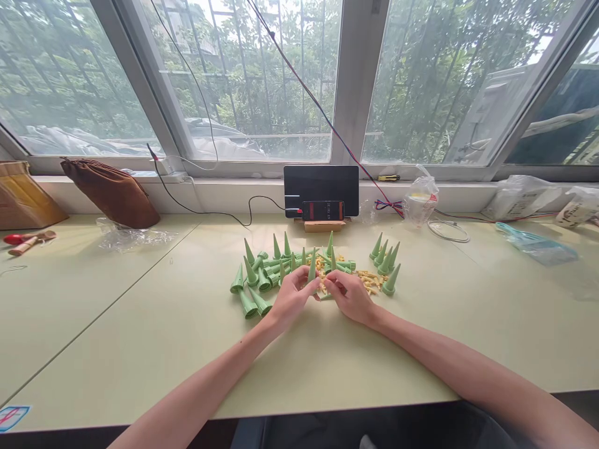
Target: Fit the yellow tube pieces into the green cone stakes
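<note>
My left hand [294, 292] is closed around a green plastic cone [312, 267], which stands point up between thumb and fingers. My right hand [349, 294] is pinched close to the base of that cone; whatever its fingertips hold is too small to make out. Left of my hands lies a pile of green cones [264, 280], some upright and some on their sides. Small yellow pieces [372, 282] lie in a heap behind and to the right of my right hand. Several more green cones [384, 260] stand upright at the heap's right end.
A dark tablet [321, 181] and a phone [324, 211] lean at the back of the table [178, 349]. A brown pouch [110, 192] and crumpled clear plastic [133, 236] are at left. Plastic bags [519, 196], a coiled cable [448, 231] and a blue-edged bag [536, 243] lie right.
</note>
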A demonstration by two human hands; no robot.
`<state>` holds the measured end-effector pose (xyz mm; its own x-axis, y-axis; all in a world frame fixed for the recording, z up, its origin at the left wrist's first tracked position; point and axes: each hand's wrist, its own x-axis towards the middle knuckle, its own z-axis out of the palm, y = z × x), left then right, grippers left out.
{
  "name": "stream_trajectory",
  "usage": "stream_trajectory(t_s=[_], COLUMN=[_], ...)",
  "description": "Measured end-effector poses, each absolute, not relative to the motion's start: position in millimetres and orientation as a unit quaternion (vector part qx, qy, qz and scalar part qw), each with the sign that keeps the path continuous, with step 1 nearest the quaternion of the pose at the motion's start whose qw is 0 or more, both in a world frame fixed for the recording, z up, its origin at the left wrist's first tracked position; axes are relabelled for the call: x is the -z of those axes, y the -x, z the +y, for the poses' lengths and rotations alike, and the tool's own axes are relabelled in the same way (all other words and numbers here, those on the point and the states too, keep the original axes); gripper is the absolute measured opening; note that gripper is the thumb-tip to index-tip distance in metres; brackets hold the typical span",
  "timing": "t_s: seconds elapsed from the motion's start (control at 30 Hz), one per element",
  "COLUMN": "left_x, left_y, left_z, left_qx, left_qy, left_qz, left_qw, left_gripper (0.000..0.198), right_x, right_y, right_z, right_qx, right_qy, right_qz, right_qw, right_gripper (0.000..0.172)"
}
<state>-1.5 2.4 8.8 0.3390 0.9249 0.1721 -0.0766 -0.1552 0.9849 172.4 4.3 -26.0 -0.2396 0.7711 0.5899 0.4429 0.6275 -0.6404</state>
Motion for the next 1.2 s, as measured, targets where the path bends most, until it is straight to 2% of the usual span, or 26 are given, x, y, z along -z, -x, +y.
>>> stream_trajectory(t_s=[0.27,1.2], left_x=[-8.6,-9.5], left_y=[1.9,2.7], left_z=[3.4,4.2], left_qx=[-0.471,-0.462], left_qy=[-0.593,-0.603], left_qz=[0.357,0.337], left_qw=[0.547,0.557], left_gripper=[0.027,0.023], right_x=[22.7,20.4], right_y=[-170.9,-171.1], right_z=[1.9,2.8], right_qx=[-0.18,-0.159], right_qy=[0.367,0.355], right_qz=[-0.761,-0.776], right_qw=[0.503,0.496], right_gripper=[0.014,0.015])
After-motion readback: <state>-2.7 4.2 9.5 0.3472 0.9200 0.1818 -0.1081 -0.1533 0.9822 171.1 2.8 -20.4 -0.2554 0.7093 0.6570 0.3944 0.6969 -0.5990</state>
